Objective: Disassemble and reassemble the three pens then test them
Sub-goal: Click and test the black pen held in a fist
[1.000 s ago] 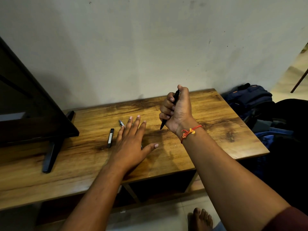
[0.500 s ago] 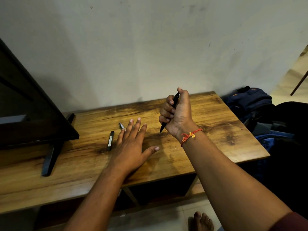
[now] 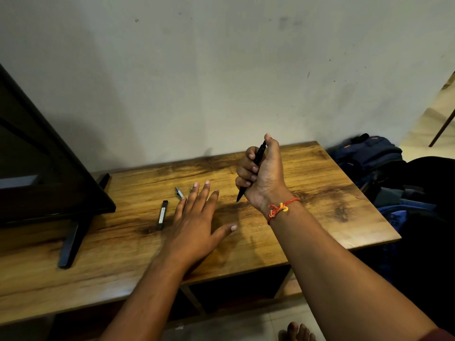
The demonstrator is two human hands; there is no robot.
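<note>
My right hand [image 3: 262, 174] grips a black pen [image 3: 257, 157] in a fist, thumb on its top end, tip pointing down just above the wooden table [image 3: 320, 205]. My left hand [image 3: 197, 225] lies flat on the table with fingers spread and straight. A black pen barrel with a pale label [image 3: 162, 214] lies left of that hand. A short silver pen piece [image 3: 179, 192] lies by my left fingertips, and another small piece [image 3: 191, 189] peeks out beside the fingers. Anything under my left palm is hidden.
A dark flat screen [image 3: 37, 168] on a black stand leg [image 3: 71, 242] fills the table's left side. A plain wall rises behind the table. Blue bags [image 3: 369, 156] and dark clothing lie on the floor at right. My bare toes [image 3: 296, 332] show below.
The view has shifted a little. Both hands keep their pose: the right still grips the black pen upright, the left still lies flat.
</note>
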